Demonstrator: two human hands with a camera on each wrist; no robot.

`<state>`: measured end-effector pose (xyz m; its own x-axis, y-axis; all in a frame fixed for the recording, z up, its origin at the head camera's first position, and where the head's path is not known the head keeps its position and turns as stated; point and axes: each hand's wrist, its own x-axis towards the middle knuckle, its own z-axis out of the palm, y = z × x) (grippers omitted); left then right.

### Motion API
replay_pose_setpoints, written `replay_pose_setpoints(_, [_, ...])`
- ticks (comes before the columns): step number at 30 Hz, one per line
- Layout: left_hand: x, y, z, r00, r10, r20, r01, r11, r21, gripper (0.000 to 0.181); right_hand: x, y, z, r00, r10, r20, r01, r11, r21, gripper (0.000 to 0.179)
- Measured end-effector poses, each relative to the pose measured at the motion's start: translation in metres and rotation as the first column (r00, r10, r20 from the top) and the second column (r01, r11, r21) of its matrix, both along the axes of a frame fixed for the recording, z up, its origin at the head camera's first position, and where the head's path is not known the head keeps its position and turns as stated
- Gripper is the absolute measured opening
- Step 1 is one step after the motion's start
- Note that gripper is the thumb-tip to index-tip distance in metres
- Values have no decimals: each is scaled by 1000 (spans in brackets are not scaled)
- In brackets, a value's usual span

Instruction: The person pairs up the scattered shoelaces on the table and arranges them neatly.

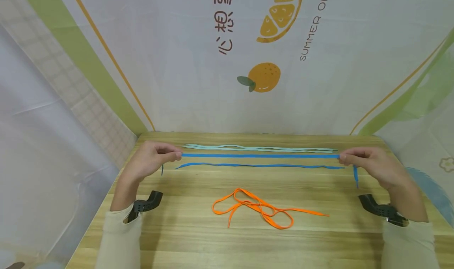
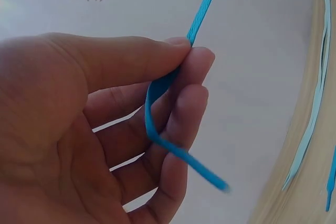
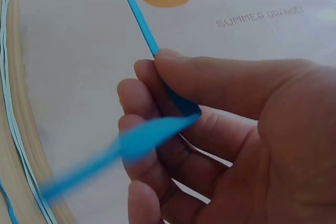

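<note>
A blue shoelace (image 1: pixel 259 155) is stretched straight between both hands above the table. Near one end, my left hand (image 1: pixel 152 160) pinches it between thumb and index finger, and a short tail (image 2: pixel 189 161) hangs past the palm. At the opposite end my right hand (image 1: pixel 372 164) pinches it the same way, its loose tail (image 3: pixel 142 137) dangling and partly blurred. A second blue shoelace (image 1: pixel 255 165) lies roughly straight on the table, on the near side of the held one. Beyond lie pale mint shoelaces (image 1: pixel 255 148), side by side.
An orange shoelace (image 1: pixel 260 206) lies in loose loops on the wooden table (image 1: pixel 198 245), nearer the body. A white printed cloth (image 1: pixel 191 95) hangs behind the table's back edge. Dark wrist mounts (image 1: pixel 149 202) are strapped at both cuffs.
</note>
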<state>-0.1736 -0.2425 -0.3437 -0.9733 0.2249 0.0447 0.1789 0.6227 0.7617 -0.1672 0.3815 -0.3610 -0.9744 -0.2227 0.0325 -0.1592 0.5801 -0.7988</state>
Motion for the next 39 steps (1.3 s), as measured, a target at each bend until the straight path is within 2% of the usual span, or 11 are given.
replay_pose_setpoints(8, [-1, -8, 0, 999, 43, 23, -43, 999, 8, 26, -3, 16, -5, 1000, -18, 4, 19, 997, -72, 20])
replay_pose_setpoints(13, [-2, -13, -2, 998, 59, 17, -59, 998, 20, 25, -3, 25, -8, 1000, -9, 28, 13, 992, -129, 28])
replay_pose_setpoints(22, [-4, -23, -6, 997, 74, 1, -74, 997, 3, 25, -3, 38, -10, 998, -41, 38, 46, 986, -162, 30])
replay_pose_setpoints(31, [-8, -28, -9, 990, 122, 67, -123, 992, 2, 26, -2, 46, -13, 995, -69, 68, 82, 975, -208, 32])
replay_pose_setpoints(39, [-12, -34, -15, 986, 127, 105, -131, 991, 28, 27, -2, 57, -19, 993, -65, 94, 86, 966, -243, 37])
